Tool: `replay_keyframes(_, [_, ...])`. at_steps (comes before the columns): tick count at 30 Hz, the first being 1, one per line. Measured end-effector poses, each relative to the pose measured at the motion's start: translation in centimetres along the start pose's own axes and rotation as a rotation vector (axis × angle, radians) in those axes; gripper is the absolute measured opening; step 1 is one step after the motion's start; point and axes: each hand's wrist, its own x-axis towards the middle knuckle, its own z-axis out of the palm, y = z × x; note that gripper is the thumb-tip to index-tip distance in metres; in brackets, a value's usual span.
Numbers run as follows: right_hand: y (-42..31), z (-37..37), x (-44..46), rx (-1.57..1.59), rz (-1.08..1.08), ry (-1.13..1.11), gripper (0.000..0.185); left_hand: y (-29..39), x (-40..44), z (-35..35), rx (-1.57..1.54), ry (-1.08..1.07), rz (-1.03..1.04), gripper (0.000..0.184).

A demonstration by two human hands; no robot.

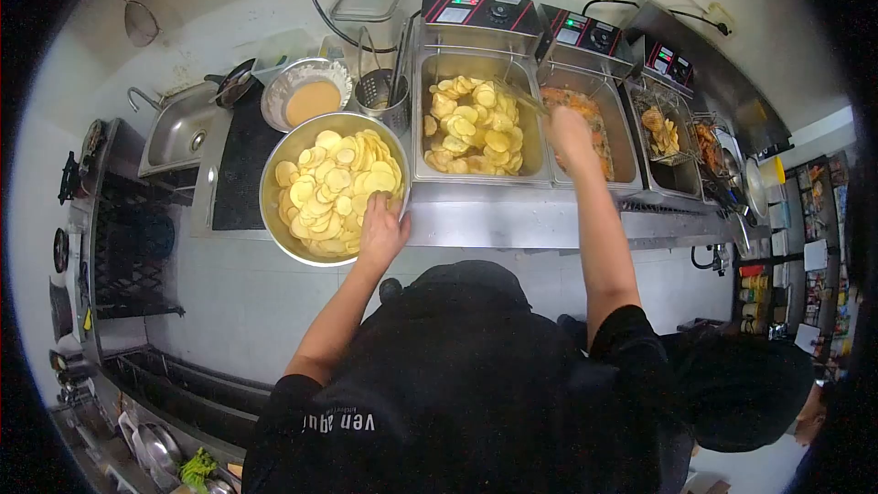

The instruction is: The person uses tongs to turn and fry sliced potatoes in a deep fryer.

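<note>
A large steel bowl [271, 210] full of thin potato slices [334, 183] stands at the counter's front edge. My left hand [383, 230] rests at its right side, fingers apart over the rim and the slices. To the right, my right hand [571, 140] is closed round a metal utensil [523, 97] that reaches left over the first fryer [418, 133]. More potato slices [471, 123] lie in that fryer. Beneath my right hand is the second fryer [624, 151], with orange bits in foamy oil.
A bowl of batter [311, 102] and a perforated utensil holder [382, 101] stand behind the potato bowl. A third fryer [681, 185] with a basket is at the right, a sink [178, 137] at the left. Another person in a black cap [745, 389] is at lower right.
</note>
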Motion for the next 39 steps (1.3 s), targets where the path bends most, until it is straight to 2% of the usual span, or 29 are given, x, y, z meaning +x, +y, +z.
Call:
replay_keyframes(2, [-0.1,1.1,0.5,-0.013,0.0,0.012,0.031,-0.2,0.0,0.2,0.001,0.019,0.006,0.026])
replay_keyframes(4, [-0.8,0.6,-1.4,0.025,-0.036,-0.084,0.03,-0.5,-0.1,0.5,-0.027,0.073,0.026,0.026])
replay_keyframes(7, [-2.1,-5.0,-6.7,0.101,-0.097,-0.155,0.027,-0.5,-0.2,0.6,-0.01,0.075,0.036,0.027])
replay_keyframes(12, [-1.5,-10.2,-12.2,0.04,-0.181,-0.154,0.032,-0.4,-0.2,0.5,-0.002,0.078,0.014,0.028])
replay_keyframes(15, [-1.8,-7.2,-11.9,0.035,-0.219,-0.253,0.035,-0.3,-0.1,0.2,-0.002,0.057,0.024,0.028])
replay_keyframes(17, [-2.4,-5.3,-10.9,-0.017,-0.197,-0.233,0.034,0.0,0.1,0.2,0.003,0.037,0.024,0.029])
replay_keyframes(19, [-3.0,-4.5,-9.7,0.027,-0.212,-0.099,0.034,0.0,0.1,0.0,-0.008,0.051,0.026,0.028])
replay_keyframes(21, [-2.1,-4.0,-7.8,-0.003,-0.221,-0.096,0.033,-0.1,0.1,0.0,-0.002,0.051,0.029,0.028])
replay_keyframes(23, [-1.1,-4.4,-6.5,-0.038,-0.23,-0.095,0.033,0.0,0.2,0.1,-0.001,0.052,0.029,0.028])
replay_keyframes(28, [0.2,-6.9,-4.5,0.005,-0.073,0.051,0.029,-0.1,0.1,0.1,0.01,0.008,-0.008,0.026])
replay_keyframes(31, [-0.1,-5.6,-3.8,0.052,0.011,-0.005,0.026,-0.1,0.0,0.1,0.006,0.027,-0.007,0.026])
replay_keyframes(36, [0.2,-4.7,-6.7,0.082,-0.032,-0.068,0.027,0.1,-0.1,-0.3,-0.005,0.021,-0.014,0.028])
replay_keyframes(39, [-0.2,-7.4,-8.5,0.038,-0.039,-0.079,0.03,0.0,0.0,0.0,-0.001,0.035,-0.004,0.03])
